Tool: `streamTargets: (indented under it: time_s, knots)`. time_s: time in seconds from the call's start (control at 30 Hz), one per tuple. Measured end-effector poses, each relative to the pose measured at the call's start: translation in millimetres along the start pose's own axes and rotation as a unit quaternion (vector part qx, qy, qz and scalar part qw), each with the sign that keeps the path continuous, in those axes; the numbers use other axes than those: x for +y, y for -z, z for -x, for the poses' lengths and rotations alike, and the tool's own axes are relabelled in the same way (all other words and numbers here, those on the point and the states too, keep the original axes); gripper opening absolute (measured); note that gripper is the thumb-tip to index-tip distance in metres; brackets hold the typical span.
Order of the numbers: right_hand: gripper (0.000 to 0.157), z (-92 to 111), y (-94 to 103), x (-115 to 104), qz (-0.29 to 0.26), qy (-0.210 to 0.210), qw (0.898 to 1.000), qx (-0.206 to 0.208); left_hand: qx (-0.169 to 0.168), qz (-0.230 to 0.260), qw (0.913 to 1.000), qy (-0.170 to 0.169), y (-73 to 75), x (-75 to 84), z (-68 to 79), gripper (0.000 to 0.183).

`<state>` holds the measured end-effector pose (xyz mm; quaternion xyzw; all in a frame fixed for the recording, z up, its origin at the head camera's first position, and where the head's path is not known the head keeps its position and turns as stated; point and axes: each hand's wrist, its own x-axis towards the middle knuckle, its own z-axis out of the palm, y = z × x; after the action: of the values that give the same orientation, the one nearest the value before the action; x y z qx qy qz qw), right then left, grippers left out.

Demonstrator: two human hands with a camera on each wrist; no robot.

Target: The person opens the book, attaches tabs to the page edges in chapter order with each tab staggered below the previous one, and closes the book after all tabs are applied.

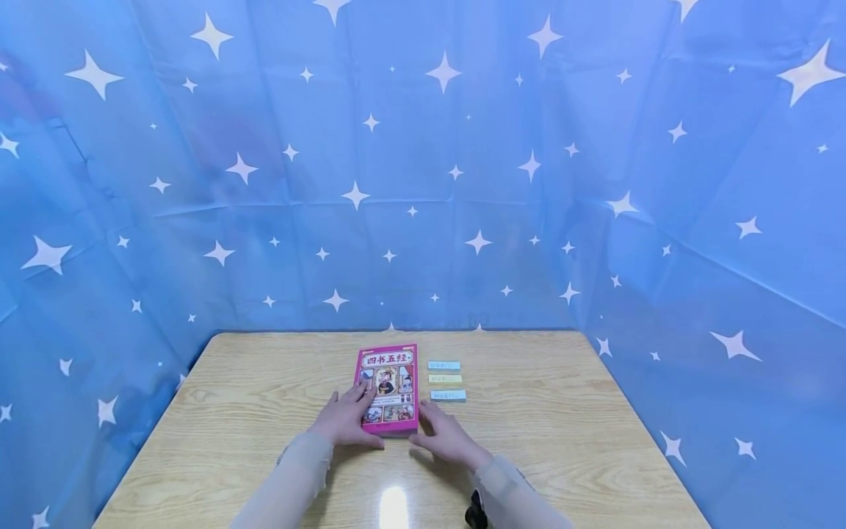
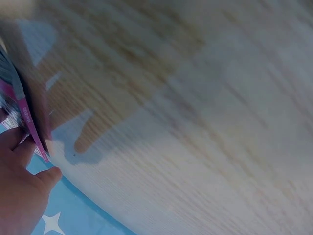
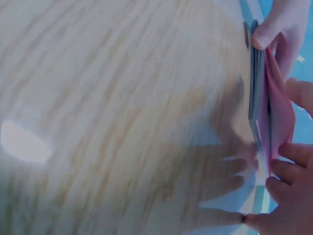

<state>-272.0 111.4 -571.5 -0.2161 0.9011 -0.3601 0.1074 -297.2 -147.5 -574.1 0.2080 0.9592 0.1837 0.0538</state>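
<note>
A thick pink book (image 1: 388, 400) with comic pictures and large Chinese characters on its cover lies on the wooden table. My left hand (image 1: 346, 419) rests at its lower left, fingers spread over the cover and thumb near the bottom edge. At the lower right corner is my right hand (image 1: 449, 438), its fingers apart and touching the book's side. In the right wrist view, the pink cover (image 3: 281, 115) bows away from the grey page block, with the right hand's fingertips (image 3: 288, 169) against it. The left wrist view shows the pink spine or edge (image 2: 32, 125) beside the left fingers.
Three small paper strips with writing lie in a column right of the book: a blue one (image 1: 444, 365), a yellow one (image 1: 445, 379) and another blue one (image 1: 448, 395). A blue star-patterned curtain (image 1: 423, 169) stands behind and beside the table (image 1: 562, 441).
</note>
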Motion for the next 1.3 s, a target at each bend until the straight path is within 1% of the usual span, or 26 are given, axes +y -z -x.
streamTargets:
  time_s: [0.1, 0.2, 0.4, 0.5, 0.67, 0.9, 1.13, 1.3]
  knots:
    - [0.072, -1.5, 0.6, -2.0, -0.029, 0.009, 0.999, 0.009, 0.002, -0.001, 1.0, -0.003, -1.0, -1.6, -1.2, 0.117]
    - [0.07, -2.4, 1.2, -4.1, -0.06, 0.009, 0.998, 0.012, 0.004, 0.009, 0.9999, -0.004, -0.5, -1.8, -1.7, 0.116]
    - [0.072, -2.7, 1.5, -6.9, -0.093, -0.015, 0.995, 0.008, 0.001, 0.016, 0.9999, 0.003, 2.3, -0.2, -1.4, 0.113]
    - [0.073, -2.2, 1.3, -6.7, -0.095, -0.022, 0.995, 0.002, 0.007, 0.016, 0.9999, -0.002, 1.3, -1.1, -1.6, 0.111]
    - [0.072, -1.7, 1.0, -3.0, -0.097, -0.016, 0.995, -0.003, 0.014, 0.011, 0.9998, -0.013, -0.1, -2.3, -1.5, 0.105]
    - [0.069, -1.0, 1.5, 3.8, -0.097, -0.014, 0.995, 0.0, -0.002, 0.0, 0.9999, -0.013, 6.4, 4.3, 0.2, 0.094]
    - [0.066, 0.9, 4.1, 5.4, -0.11, -0.01, 0.994, 0.0, -0.022, 0.009, 0.9997, -0.003, 12.9, 8.6, 0.2, 0.094]
    - [0.065, 2.1, 4.9, 5.0, -0.118, -0.003, 0.993, 0.0, -0.033, 0.011, 0.9994, 0.001, 13.4, 7.5, -1.3, 0.095]
